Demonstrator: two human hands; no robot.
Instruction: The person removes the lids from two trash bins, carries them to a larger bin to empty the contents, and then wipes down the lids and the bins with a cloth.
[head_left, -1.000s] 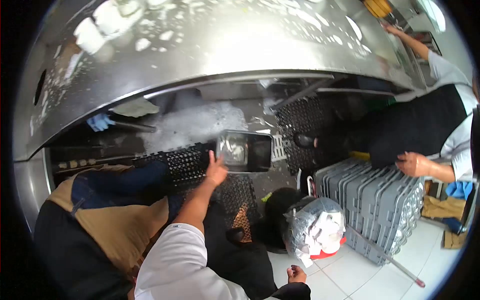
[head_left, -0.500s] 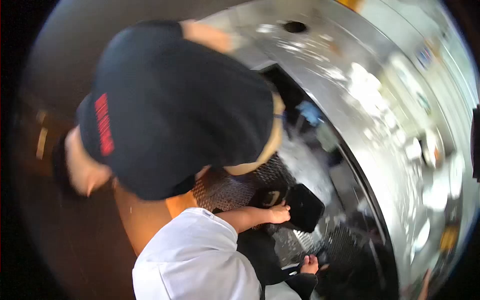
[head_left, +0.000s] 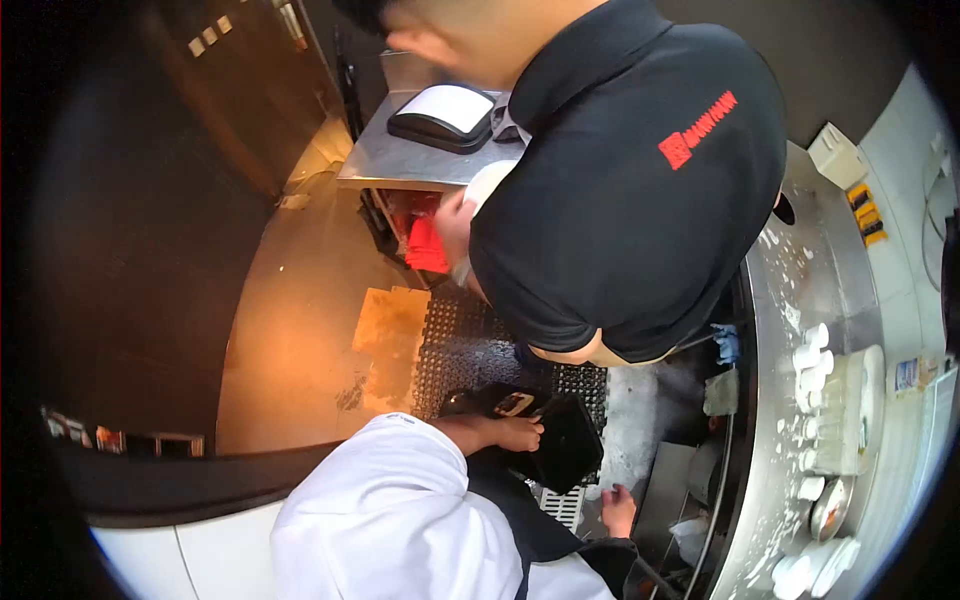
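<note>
Here, a person in a white jacket is bending over a wet kitchen floor, the left hand [head_left: 520, 434] resting curled on the near rim of a dark rectangular metal pan [head_left: 565, 440] and appearing to grip it. The pan is hanging low and tilted over the black perforated rubber floor mat [head_left: 470, 350], just beside a patch of white soap foam [head_left: 632, 420] spreading toward the base of the long stainless steel table [head_left: 800, 300]. The right hand [head_left: 618, 508] is hanging lower, loosely closed and holding nothing that can be made out. A co-worker in a black shirt with red lettering [head_left: 640, 170] is leaning in close above, one hand near a red object [head_left: 428, 245] under a small steel side table [head_left: 400, 155]. White cups [head_left: 808, 355] are standing along the long table's wet top.

The step in hand looks like carrying or emptying the pan down at floor level. The next move probably calls for a firmer hold, perhaps with the free hand joining on the far rim, and careful footing on the soapy mat beside the crowding co-worker.
</note>
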